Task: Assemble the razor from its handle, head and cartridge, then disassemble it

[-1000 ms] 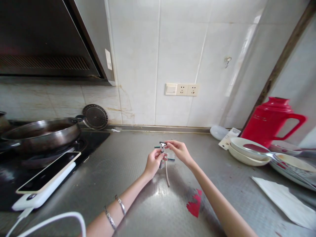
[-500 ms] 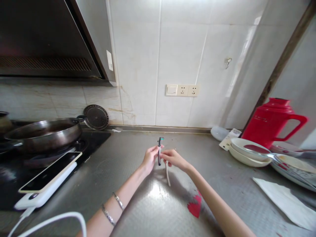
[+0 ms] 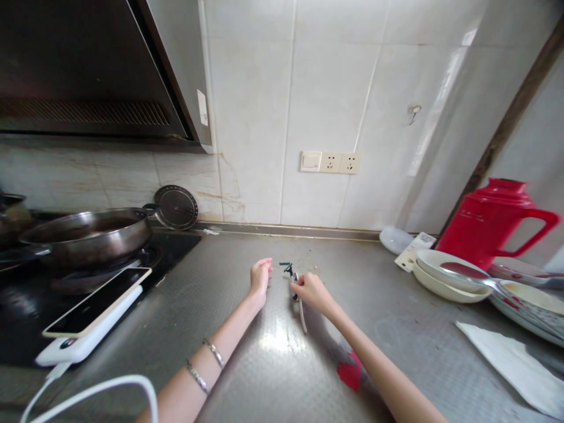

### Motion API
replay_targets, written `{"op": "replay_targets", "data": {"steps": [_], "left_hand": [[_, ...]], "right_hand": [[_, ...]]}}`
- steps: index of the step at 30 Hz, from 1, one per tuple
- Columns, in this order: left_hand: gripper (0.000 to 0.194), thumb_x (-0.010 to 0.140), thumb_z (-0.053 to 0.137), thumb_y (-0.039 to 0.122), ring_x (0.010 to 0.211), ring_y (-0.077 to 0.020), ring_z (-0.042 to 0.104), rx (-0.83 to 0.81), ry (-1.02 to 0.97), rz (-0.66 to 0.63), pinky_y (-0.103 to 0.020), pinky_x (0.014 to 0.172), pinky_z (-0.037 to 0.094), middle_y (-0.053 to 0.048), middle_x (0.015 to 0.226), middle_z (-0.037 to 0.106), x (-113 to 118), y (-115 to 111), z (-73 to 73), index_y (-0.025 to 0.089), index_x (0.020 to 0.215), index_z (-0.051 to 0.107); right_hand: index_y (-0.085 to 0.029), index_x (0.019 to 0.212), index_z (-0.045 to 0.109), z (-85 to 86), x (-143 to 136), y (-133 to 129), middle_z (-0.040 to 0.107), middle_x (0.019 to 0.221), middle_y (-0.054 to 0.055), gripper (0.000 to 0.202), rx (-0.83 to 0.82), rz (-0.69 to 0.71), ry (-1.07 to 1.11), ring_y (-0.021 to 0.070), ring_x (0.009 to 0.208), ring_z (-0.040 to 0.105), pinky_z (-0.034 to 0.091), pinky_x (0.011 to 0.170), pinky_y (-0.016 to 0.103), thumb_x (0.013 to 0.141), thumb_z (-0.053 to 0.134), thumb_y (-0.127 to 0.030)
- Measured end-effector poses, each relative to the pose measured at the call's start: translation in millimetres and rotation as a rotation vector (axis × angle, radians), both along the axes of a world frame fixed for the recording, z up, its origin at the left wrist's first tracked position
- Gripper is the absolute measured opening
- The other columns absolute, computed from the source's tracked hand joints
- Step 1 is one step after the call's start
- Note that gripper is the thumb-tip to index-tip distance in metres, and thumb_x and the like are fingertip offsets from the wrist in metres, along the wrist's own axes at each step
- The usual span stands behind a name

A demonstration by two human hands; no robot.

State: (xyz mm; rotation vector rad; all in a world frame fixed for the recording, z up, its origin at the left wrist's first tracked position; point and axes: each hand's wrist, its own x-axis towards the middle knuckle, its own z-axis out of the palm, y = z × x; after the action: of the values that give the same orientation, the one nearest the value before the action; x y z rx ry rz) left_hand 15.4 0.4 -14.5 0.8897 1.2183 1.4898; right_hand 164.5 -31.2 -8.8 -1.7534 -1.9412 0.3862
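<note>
My right hand (image 3: 312, 292) is closed in a pinch over the middle of the counter. It grips a small dark tool (image 3: 288, 269) with a narrow crosswise head, perhaps a peeler or razor; the fingers hide part of its handle. Just below that hand a thin pale strip (image 3: 303, 318) runs down toward me, and I cannot tell whether the hand holds it too. My left hand (image 3: 259, 281) is empty, a little left of the tool and not touching it, its fingers loosely apart. Two silver bangles (image 3: 205, 367) circle the left forearm.
On the left, a metal pan (image 3: 88, 235) sits on the black stove, near a phone (image 3: 99, 302) and a white power bank (image 3: 74, 349) with a cable. At right are a red thermos jug (image 3: 489, 223), stacked bowls (image 3: 445, 282) and a white napkin (image 3: 511, 364). A red patch (image 3: 350, 373) marks the counter.
My left hand has let go of the dark tool and drawn slightly left. The tool is now in the right hand alone, tilted and a little farther right. The view has shifted slightly.
</note>
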Motion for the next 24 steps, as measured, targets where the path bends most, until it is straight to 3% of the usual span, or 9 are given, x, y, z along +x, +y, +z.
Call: {"op": "replay_targets", "data": {"steps": [7, 12, 18, 21, 24], "left_hand": [[0.024, 0.062, 0.05, 0.018, 0.07, -0.0123, 0.057, 0.016, -0.011, -0.015, -0.021, 0.057, 0.041, -0.007, 0.088, 0.063, 2, -1, -0.2, 0.014, 0.082, 0.062], [0.023, 0.061, 0.052, 0.022, 0.069, -0.0125, 0.057, 0.017, -0.003, -0.031, -0.023, 0.058, 0.041, -0.006, 0.085, 0.063, 2, -1, -1.7, 0.015, 0.081, 0.062], [0.022, 0.061, 0.051, 0.02, 0.069, -0.0136, 0.058, 0.032, 0.005, -0.039, -0.024, 0.059, 0.042, -0.005, 0.083, 0.063, 2, -1, -4.3, 0.016, 0.079, 0.062], [0.021, 0.062, 0.051, 0.016, 0.07, -0.0146, 0.057, 0.07, 0.099, -0.047, -0.025, 0.062, 0.042, -0.004, 0.08, 0.063, -1, 5, -5.5, 0.016, 0.079, 0.063], [0.019, 0.06, 0.052, 0.007, 0.074, -0.0161, 0.057, 0.176, 0.336, -0.071, -0.027, 0.07, 0.042, -0.004, 0.076, 0.064, -7, 19, -8.1, 0.016, 0.072, 0.064]], "right_hand": [[-0.015, 0.063, 0.067, 3.5, -10, -10, 0.066, 0.066, 0.011, 0.025, -0.064, -0.046, -0.204, 0.0184, 0.06, 0.06, 0.033, 0.05, 0.023, 0.074, 0.049, -0.029], [-0.017, 0.072, 0.068, 6.5, -13, -12, 0.069, 0.078, 0.013, 0.026, -0.1, -0.084, -0.283, 0.0234, 0.073, 0.064, 0.041, 0.057, 0.026, 0.076, 0.048, -0.034], [-0.019, 0.072, 0.068, 9.0, -10, -12, 0.069, 0.08, 0.013, 0.034, -0.08, -0.086, -0.281, 0.0228, 0.075, 0.064, 0.042, 0.061, 0.027, 0.079, 0.045, -0.041], [-0.019, 0.069, 0.067, 14.2, 2, -8, 0.068, 0.075, 0.012, 0.038, -0.041, -0.118, -0.25, 0.0222, 0.073, 0.064, 0.039, 0.057, 0.026, 0.081, 0.041, -0.044], [-0.019, 0.066, 0.066, 19.2, 21, -2, 0.068, 0.074, 0.011, 0.04, -0.008, -0.166, -0.214, 0.0215, 0.072, 0.063, 0.035, 0.053, 0.024, 0.082, 0.039, -0.044]]}}
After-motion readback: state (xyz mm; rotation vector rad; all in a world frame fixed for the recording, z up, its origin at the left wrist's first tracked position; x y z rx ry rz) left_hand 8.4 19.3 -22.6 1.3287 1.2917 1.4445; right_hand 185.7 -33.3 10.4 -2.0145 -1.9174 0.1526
